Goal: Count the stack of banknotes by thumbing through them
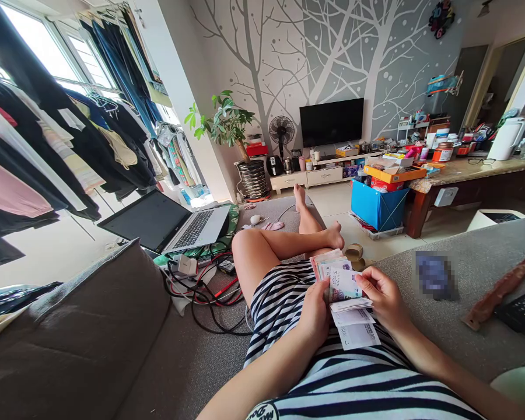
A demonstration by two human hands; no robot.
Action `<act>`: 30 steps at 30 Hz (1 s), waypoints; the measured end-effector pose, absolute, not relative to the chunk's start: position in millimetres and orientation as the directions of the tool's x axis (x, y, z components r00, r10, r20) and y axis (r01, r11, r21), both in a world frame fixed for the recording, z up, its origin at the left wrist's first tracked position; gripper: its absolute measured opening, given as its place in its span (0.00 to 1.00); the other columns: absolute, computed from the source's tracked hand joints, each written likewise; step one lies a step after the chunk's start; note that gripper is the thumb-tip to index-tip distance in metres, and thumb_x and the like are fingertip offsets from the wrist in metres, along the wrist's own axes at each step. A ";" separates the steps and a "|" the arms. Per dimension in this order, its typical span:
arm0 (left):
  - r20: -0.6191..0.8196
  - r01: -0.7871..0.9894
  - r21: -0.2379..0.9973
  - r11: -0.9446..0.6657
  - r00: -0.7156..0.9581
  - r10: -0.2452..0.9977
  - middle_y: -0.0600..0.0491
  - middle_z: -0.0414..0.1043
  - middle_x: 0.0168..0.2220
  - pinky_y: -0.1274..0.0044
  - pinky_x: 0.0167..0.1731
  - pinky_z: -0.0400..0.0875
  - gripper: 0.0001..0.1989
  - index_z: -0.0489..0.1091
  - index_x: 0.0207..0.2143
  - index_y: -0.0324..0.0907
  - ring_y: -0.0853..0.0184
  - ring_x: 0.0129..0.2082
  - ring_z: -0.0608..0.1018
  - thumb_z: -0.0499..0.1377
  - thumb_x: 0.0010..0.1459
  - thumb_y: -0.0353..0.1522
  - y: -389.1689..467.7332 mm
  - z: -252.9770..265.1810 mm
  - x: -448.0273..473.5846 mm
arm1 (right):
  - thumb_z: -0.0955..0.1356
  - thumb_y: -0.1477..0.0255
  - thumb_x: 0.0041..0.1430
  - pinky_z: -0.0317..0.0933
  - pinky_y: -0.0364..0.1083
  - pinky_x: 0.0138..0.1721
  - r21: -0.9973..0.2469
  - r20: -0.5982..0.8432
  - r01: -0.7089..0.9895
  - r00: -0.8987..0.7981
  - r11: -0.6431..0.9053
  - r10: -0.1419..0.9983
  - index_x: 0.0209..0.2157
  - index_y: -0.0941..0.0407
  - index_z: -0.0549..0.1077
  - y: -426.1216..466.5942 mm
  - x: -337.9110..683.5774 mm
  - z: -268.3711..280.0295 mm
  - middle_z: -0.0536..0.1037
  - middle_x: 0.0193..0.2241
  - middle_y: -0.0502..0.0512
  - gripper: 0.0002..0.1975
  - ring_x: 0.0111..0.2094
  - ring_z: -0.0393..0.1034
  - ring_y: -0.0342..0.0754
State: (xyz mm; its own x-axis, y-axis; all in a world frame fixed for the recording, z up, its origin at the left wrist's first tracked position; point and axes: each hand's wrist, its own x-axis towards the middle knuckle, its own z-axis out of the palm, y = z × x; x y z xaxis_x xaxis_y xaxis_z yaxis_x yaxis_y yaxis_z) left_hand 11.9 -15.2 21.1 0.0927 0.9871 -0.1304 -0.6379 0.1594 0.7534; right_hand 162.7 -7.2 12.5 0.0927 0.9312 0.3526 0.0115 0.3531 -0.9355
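A fanned bundle of banknotes point(329, 261) is gripped in my left hand point(314, 309), above my striped lap. Pinkish notes stick out at the far side, paler ones with purple print nearer. My right hand point(385, 294) is closed, thumb and fingers pinching the right edge of a pale banknote point(346, 281) that lies across the bundle. Below, between the two hands, more pale notes point(357, 335) hang or lie folded over the striped cloth. What keeps these lower notes in place is hidden.
An open laptop point(196, 228) sits to the left beside tangled black cables point(201, 303). On the sofa to the right are a blurred blue item point(435, 274), a brown strap-like item point(507, 286) and a black device point(522, 309). A blue box point(376, 204) stands beyond.
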 end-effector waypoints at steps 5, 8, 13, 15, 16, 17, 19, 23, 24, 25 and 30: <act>-0.134 -0.639 0.751 0.166 0.099 0.986 0.43 0.85 0.36 0.65 0.50 0.77 0.21 0.81 0.34 0.37 0.49 0.46 0.84 0.74 0.42 0.44 -14.3 18.1 12.0 | 0.74 0.42 0.56 0.54 0.45 0.26 -0.938 0.343 -0.026 0.090 0.347 0.935 0.23 0.53 0.70 -7.2 162.7 11.2 0.65 0.20 0.46 0.29 0.23 0.58 0.45; -0.136 -0.634 0.757 0.158 0.084 0.987 0.42 0.85 0.35 0.65 0.49 0.77 0.22 0.81 0.34 0.36 0.49 0.45 0.84 0.74 0.42 0.44 -14.6 18.9 12.4 | 0.74 0.43 0.56 0.54 0.44 0.26 -0.938 0.341 -0.031 0.088 0.345 0.936 0.25 0.53 0.71 -7.4 162.9 10.6 0.66 0.20 0.47 0.28 0.24 0.59 0.45; -0.136 -0.621 0.768 0.155 0.079 0.988 0.42 0.85 0.35 0.64 0.48 0.77 0.22 0.81 0.33 0.36 0.48 0.44 0.84 0.74 0.41 0.44 -15.9 21.2 12.3 | 0.74 0.43 0.57 0.55 0.44 0.26 -0.930 0.362 -0.030 0.090 0.366 0.928 0.26 0.54 0.73 -9.3 161.8 12.3 0.67 0.21 0.47 0.27 0.24 0.60 0.45; -0.125 -0.617 0.773 0.146 0.077 0.989 0.42 0.85 0.36 0.65 0.48 0.77 0.22 0.81 0.33 0.36 0.48 0.44 0.84 0.74 0.42 0.44 -16.1 21.3 12.3 | 0.73 0.43 0.57 0.55 0.44 0.26 -0.928 0.369 -0.024 0.089 0.373 0.925 0.25 0.54 0.73 -10.0 161.8 13.4 0.67 0.21 0.47 0.27 0.24 0.60 0.45; -0.121 -0.615 0.776 0.142 0.075 0.990 0.42 0.85 0.36 0.65 0.47 0.77 0.22 0.81 0.33 0.36 0.48 0.44 0.84 0.74 0.42 0.44 -16.1 21.1 12.3 | 0.73 0.43 0.58 0.55 0.44 0.26 -0.926 0.373 -0.021 0.087 0.376 0.924 0.25 0.54 0.73 -10.3 161.9 13.9 0.68 0.21 0.47 0.27 0.24 0.60 0.45; -0.119 -0.614 0.777 0.139 0.074 0.990 0.42 0.85 0.36 0.65 0.47 0.77 0.22 0.81 0.34 0.36 0.49 0.44 0.84 0.73 0.42 0.44 -16.0 20.8 12.3 | 0.73 0.43 0.58 0.55 0.44 0.26 -0.925 0.377 -0.018 0.085 0.379 0.922 0.25 0.54 0.73 -10.6 162.2 14.3 0.68 0.21 0.47 0.27 0.24 0.60 0.45; -0.119 -0.614 0.777 0.139 0.073 0.990 0.42 0.86 0.37 0.65 0.46 0.77 0.22 0.81 0.34 0.36 0.49 0.43 0.84 0.73 0.43 0.44 -15.8 20.3 12.2 | 0.73 0.43 0.58 0.56 0.44 0.26 -0.922 0.385 -0.012 0.079 0.387 0.920 0.26 0.54 0.73 -11.2 162.6 14.9 0.68 0.21 0.48 0.27 0.24 0.60 0.45; -0.122 -0.610 0.780 0.142 0.074 0.990 0.42 0.86 0.37 0.65 0.47 0.77 0.22 0.81 0.33 0.36 0.49 0.43 0.84 0.74 0.42 0.44 -15.6 20.3 12.0 | 0.73 0.44 0.59 0.56 0.44 0.26 -0.916 0.400 -0.010 0.070 0.402 0.914 0.26 0.54 0.74 -11.9 163.1 14.7 0.69 0.21 0.48 0.27 0.24 0.61 0.45; -0.125 -0.608 0.780 0.145 0.075 0.989 0.42 0.86 0.37 0.65 0.47 0.76 0.22 0.81 0.33 0.36 0.49 0.43 0.84 0.74 0.42 0.44 -15.6 20.7 11.9 | 0.72 0.44 0.59 0.57 0.44 0.26 -0.914 0.404 -0.009 0.069 0.406 0.912 0.26 0.54 0.74 -11.9 163.2 14.5 0.69 0.21 0.48 0.27 0.24 0.61 0.45; -0.127 -0.608 0.780 0.147 0.076 0.989 0.42 0.85 0.37 0.65 0.47 0.76 0.22 0.81 0.33 0.36 0.49 0.44 0.84 0.74 0.41 0.44 -15.5 21.0 11.9 | 0.72 0.44 0.59 0.57 0.44 0.26 -0.912 0.409 -0.008 0.068 0.410 0.910 0.26 0.54 0.74 -11.8 163.3 14.2 0.69 0.21 0.48 0.27 0.24 0.61 0.45; -0.128 -0.610 0.778 0.148 0.077 0.989 0.42 0.85 0.37 0.66 0.47 0.76 0.22 0.81 0.33 0.36 0.49 0.45 0.84 0.74 0.41 0.44 -15.5 22.6 11.9 | 0.72 0.44 0.60 0.56 0.44 0.26 -0.909 0.415 -0.009 0.056 0.416 0.908 0.27 0.54 0.74 -10.7 163.5 13.6 0.68 0.22 0.48 0.26 0.24 0.60 0.45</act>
State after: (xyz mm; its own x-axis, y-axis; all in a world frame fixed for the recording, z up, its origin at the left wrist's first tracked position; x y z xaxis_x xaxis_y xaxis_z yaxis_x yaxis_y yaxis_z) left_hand 11.9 -15.5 22.6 0.0770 0.9888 -0.1276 -0.6100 0.1480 0.7785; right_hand 163.5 -10.7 13.6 0.0563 0.9083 0.4145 -0.0093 0.4156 -0.9095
